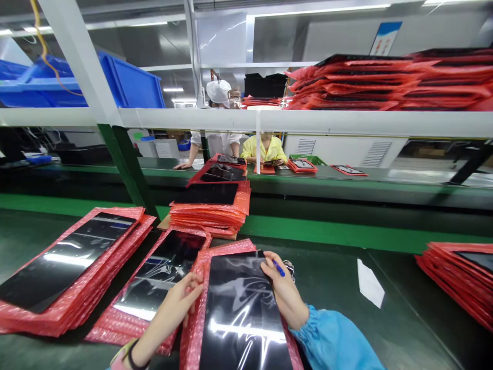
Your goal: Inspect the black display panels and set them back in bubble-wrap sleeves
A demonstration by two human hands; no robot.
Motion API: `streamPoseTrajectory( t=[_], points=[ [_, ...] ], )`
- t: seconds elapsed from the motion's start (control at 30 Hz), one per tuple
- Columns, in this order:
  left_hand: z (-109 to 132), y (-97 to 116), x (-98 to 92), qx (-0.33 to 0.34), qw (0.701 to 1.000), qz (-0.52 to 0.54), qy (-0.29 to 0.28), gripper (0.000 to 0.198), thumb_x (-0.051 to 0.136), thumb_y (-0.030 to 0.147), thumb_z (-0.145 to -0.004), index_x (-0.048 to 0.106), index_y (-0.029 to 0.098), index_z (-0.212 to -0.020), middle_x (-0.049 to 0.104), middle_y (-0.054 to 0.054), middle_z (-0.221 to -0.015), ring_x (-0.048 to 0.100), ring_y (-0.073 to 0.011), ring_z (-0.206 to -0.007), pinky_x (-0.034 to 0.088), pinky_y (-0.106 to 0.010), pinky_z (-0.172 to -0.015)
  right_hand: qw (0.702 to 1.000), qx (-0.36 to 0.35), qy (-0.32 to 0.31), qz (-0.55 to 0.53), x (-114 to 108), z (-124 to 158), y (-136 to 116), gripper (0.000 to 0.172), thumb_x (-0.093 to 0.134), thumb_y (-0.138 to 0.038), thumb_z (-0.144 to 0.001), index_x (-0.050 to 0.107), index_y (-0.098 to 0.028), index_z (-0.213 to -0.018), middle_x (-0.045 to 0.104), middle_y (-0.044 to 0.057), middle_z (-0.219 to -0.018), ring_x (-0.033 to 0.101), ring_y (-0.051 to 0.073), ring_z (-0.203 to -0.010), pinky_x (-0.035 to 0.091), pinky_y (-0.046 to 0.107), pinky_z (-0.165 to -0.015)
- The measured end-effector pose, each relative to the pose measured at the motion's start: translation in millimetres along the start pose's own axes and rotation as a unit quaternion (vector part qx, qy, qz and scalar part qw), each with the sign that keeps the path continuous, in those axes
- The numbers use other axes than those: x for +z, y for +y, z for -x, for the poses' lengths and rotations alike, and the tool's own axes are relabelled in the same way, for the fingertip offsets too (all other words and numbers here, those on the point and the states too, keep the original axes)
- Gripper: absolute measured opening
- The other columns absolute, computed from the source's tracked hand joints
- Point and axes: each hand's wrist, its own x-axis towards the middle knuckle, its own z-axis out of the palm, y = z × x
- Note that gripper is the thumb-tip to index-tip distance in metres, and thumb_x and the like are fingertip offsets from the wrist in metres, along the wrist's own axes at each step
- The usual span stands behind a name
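Observation:
A black glossy screen panel [242,303] with wrinkled clear film lies tilted in front of me, on a red bubble-wrap sheet [193,329]. My left hand [188,294] is closed at the left edge of this bubble wrap, thumb on top and other fingers partly hidden. Around the panel's upper right edge, my right hand [284,288] is closed, with a blue pen [278,267] between its fingers. Just left, a second screen panel [165,272] rests on more red bubble wrap, partly behind my left forearm.
A stack of wrapped panels [73,262] lies far left; another pile [210,210] stands ahead. White paper [370,283] and more red packs [462,280] are to the right. A shelf beam [239,119] crosses overhead, bearing blue bins [131,82]. Two people work opposite.

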Motion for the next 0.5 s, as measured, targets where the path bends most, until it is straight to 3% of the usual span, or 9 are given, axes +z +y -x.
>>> streamPoseTrajectory(
  t=[0.07,0.17,0.4,0.5],
  points=[
    [3.5,-5.1,-0.3,-0.009,1.000,0.005,-0.007,0.056,0.069,0.069,-0.061,0.052,0.020,-0.081,0.047,0.007,-0.055,0.042,-0.0094,-0.035,0.034,-0.021,-0.029,1.000,0.003,0.000,0.012,2.1,4.3,1.2,0.029,0.074,-0.033,-0.070,0.061,-0.025,-0.095,0.073,0.004,-0.100,0.067,0.027,-0.105,0.051,0.043,-0.092],
    [7.0,-8.2,1.7,-0.034,0.999,0.029,-0.014,0.060,0.071,0.072,-0.054,0.049,0.021,-0.076,0.047,0.008,-0.055,0.046,-0.0096,-0.036,0.039,-0.022,-0.032,0.999,-0.005,-0.013,0.031,6.2,10.5,1.6,0.040,0.072,-0.032,-0.071,0.057,-0.027,-0.107,0.064,0.007,-0.127,0.050,0.027,-0.131,0.036,0.045,-0.110],
    [6.4,-16.3,-4.0,-0.121,0.986,0.109,-0.033,0.061,0.076,0.066,-0.054,0.049,0.020,-0.083,0.051,0.007,-0.055,0.051,-0.0088,-0.043,0.043,-0.020,-0.041,0.988,-0.018,-0.089,0.123,14.9,18.0,6.2,0.051,0.063,-0.014,-0.065,0.059,-0.027,-0.114,0.063,0.004,-0.128,0.049,0.025,-0.131,0.028,0.043,-0.115],
    [6.1,-14.1,-7.9,-0.131,0.984,0.117,-0.044,0.058,0.078,0.062,-0.055,0.052,0.019,-0.082,0.052,0.006,-0.056,0.051,-0.0097,-0.046,0.040,-0.020,-0.041,0.981,-0.024,-0.105,0.159,16.3,22.4,7.1,0.056,0.061,-0.012,-0.064,0.060,-0.029,-0.117,0.056,0.003,-0.137,0.040,0.025,-0.138,0.025,0.044,-0.117]
  ],
)
